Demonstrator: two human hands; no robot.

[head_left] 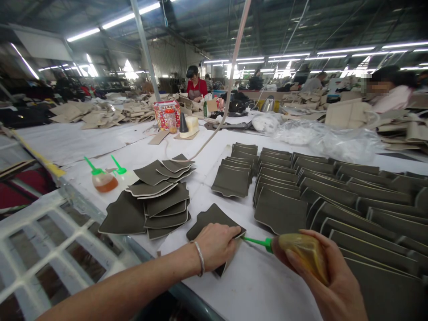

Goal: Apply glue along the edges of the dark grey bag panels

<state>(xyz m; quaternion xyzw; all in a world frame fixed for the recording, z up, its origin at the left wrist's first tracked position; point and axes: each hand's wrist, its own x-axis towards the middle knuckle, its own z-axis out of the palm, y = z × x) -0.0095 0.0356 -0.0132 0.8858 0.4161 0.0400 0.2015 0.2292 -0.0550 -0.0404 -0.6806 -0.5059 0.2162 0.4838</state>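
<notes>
My left hand (219,245) presses on a dark grey panel (214,217) at the table's front edge, its index finger reaching toward the panel's right corner. In my right hand (329,272) is a squeeze bottle (302,254) of amber liquid, tipped on its side. The bottle's thin green nozzle (256,241) points left, its tip at the panel's right corner. A loose pile of similar dark panels (167,209) lies to the left. Rows of overlapping dark panels (282,209) spread across the right side.
Another bottle (104,182) of amber liquid with a green nozzle stands at the left, beside a second green nozzle (119,166). A hose (217,131) hangs down onto the white table. Farther back are a red patterned box (161,117), plastic bags (334,136) and a person in red (197,87).
</notes>
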